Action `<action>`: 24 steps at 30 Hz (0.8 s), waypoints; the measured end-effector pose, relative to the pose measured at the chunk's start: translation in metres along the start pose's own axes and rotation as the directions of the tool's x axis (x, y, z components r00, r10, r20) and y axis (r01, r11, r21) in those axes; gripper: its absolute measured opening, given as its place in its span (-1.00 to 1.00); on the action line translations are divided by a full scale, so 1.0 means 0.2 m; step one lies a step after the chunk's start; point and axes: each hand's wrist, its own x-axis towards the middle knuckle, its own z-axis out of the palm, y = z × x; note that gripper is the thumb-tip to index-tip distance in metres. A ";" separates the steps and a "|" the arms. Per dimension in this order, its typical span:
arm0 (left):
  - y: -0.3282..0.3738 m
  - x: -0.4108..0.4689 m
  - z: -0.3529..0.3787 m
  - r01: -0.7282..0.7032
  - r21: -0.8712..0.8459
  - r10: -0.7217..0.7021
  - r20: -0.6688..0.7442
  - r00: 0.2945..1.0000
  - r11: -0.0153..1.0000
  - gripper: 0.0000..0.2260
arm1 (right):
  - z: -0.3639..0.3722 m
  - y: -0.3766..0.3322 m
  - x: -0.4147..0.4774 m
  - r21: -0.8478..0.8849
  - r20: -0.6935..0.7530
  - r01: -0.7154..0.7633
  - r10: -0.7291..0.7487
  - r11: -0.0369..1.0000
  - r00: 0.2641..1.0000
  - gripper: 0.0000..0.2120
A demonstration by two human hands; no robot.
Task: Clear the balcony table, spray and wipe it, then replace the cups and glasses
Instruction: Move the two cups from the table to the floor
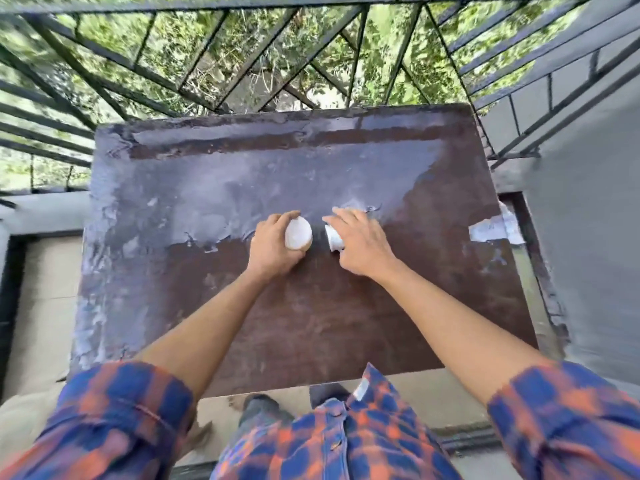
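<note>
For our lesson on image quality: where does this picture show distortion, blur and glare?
Head view: the wide lens bows the railing and table edges; motion blur smears the plaid sleeves; pale wet sheen glares on the table's far half; the left hand and right hand, gripping the left cup and right cup, look slightly soft.

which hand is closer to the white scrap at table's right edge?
Right. The right hand, gripping the right cup, is left of the white scrap, bare table between; the left hand, gripping the left cup, is farther left.
</note>
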 end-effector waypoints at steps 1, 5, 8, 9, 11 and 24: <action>-0.02 -0.02 -0.01 0.001 -0.030 -0.002 -0.013 1.000 1.000 -0.35 | 0.00 0.00 0.01 -0.040 0.004 0.004 -0.004 0.999 1.000 -0.27; -0.10 -0.17 -0.14 -0.007 -0.144 -0.007 -0.100 0.995 0.990 -0.33 | 0.01 -0.01 0.05 -0.066 0.004 -0.060 0.060 0.996 0.998 -0.36; -0.22 -0.32 -0.27 0.031 -0.211 -0.062 -0.142 0.988 0.977 -0.30 | 0.00 -0.09 0.05 0.230 0.044 -0.225 0.220 0.947 0.974 -0.38; -0.30 -0.40 -0.32 0.045 -0.230 -0.085 -0.166 0.983 0.972 -0.30 | 0.01 -0.16 0.05 0.325 0.053 -0.247 0.243 0.913 0.969 -0.38; -0.41 -0.52 -0.38 0.070 -0.260 -0.127 -0.210 0.969 0.963 -0.29 | 0.02 -0.25 0.03 0.450 0.049 -0.243 0.248 0.859 0.967 -0.36; -1.22 -1.72 -0.58 0.432 -0.701 -0.805 -0.365 0.467 0.568 -0.23 | 0.48 -1.64 -0.22 0.611 0.247 0.095 -0.303 0.786 0.920 -0.33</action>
